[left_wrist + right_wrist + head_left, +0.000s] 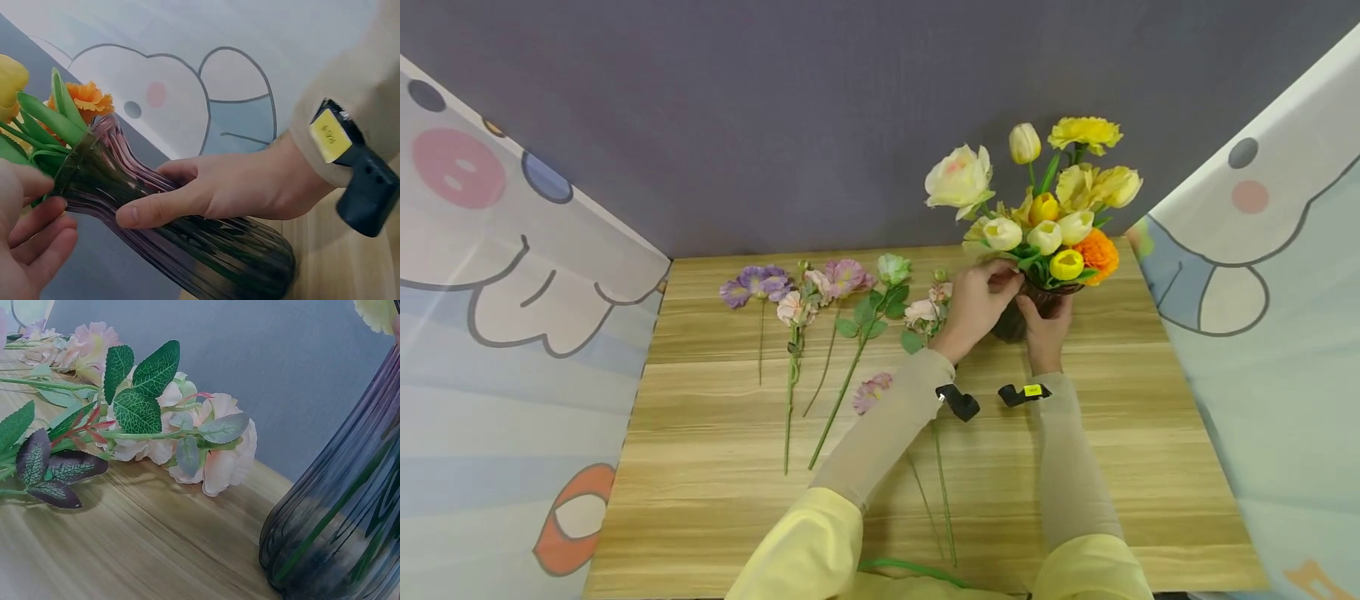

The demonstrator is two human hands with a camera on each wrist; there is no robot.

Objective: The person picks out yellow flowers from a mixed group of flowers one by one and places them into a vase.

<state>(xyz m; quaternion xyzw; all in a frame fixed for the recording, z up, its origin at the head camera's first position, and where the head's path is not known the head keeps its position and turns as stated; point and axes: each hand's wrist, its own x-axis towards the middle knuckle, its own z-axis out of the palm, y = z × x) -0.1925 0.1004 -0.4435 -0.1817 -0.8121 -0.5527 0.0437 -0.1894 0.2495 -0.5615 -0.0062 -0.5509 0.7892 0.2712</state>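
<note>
A ribbed, see-through purplish glass vase (219, 250) holds a bunch of artificial flowers, among them a cream rose (957, 179), white and yellow tulips (1066, 265) and an orange ruffled flower (1097, 255). My right hand (1047, 329) grips the vase just under its flared neck, thumb on the near side. At the rim, my left hand (972, 304) has its thumb and fingers curled about a green flower stem; most of that stem is hidden by the leaves. In the right wrist view, green stems show through the glass vase (331, 531), which appears tilted.
Loose artificial flowers lie on the wooden table (700, 467) left of the vase: purple flowers (756, 283), pale pink roses (796, 308), a mint-green rose (893, 269) and a mauve flower (872, 392) partly under my left forearm. A grey wall (775, 125) stands behind.
</note>
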